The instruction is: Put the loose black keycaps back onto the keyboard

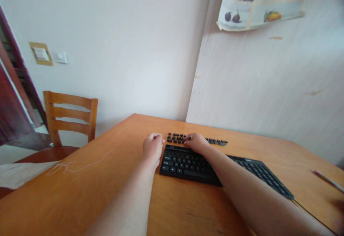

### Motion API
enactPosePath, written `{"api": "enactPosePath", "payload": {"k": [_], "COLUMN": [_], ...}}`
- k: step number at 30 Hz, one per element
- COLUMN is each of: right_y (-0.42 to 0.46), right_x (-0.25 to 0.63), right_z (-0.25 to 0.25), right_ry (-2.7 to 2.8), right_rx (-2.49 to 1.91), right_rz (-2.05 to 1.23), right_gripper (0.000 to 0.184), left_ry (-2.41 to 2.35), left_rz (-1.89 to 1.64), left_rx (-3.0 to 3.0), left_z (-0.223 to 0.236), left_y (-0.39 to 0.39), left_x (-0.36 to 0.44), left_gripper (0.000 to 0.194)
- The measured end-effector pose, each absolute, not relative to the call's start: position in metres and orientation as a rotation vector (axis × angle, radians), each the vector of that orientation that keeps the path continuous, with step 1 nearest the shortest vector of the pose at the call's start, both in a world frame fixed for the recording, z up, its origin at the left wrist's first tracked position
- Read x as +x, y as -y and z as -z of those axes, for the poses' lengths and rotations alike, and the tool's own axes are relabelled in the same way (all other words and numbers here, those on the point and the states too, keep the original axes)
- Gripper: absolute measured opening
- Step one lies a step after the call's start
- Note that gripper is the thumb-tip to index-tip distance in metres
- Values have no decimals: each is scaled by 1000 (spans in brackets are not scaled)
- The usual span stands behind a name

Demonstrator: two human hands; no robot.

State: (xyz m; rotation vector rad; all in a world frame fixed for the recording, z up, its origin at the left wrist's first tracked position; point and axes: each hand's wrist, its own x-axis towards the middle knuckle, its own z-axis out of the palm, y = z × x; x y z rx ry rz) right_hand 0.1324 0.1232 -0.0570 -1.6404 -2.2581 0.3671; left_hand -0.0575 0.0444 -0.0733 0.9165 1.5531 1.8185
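Nearest, a thin black cable [309,212] runs from the right end of the black keyboard [182,164], which lies on the wooden table [67,200]. The right forearm [236,187] passes over the middle of the keyboard and hides part of its keys. Well to the right of the keyboard lies a thin stick [328,180], similar to a pencil; to its left, also well apart, there is a loose white thread [91,164].

Just beside the keyboard's far left corner is the left hand [153,146], its fingers folded inward; I cannot tell if something is inside. Beyond the keyboard's far edge, small loose black keycaps [176,138] are lying in rows. The right hand [197,142] is over them with bent fingers, fingertips at the keycaps; whether they pinch one, I cannot tell.

Farther, left of the keyboard, stands a wooden chair [71,116]. Behind the keyboard rises the pale wall [150,56], and a sheet with painted fruits [262,4] hangs high up, beyond its right part.
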Motion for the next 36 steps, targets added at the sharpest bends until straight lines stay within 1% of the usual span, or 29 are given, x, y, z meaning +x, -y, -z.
{"api": "enactPosePath", "payload": {"k": [16,36], "right_y": [-125,-128], "right_x": [133,135], "right_z": [59,63], "right_ry": [2269,2267], "right_rx": [-1628,-1606], "right_rz": [-358,-356], "right_gripper": [24,22], "left_ry": [-1550,-1544], "left_rz": [-1812,-1812], "left_rx": [926,918], "left_z": [71,71], "left_y": [-41,-42], "left_x": [-57,-56], "left_gripper": [16,14]}}
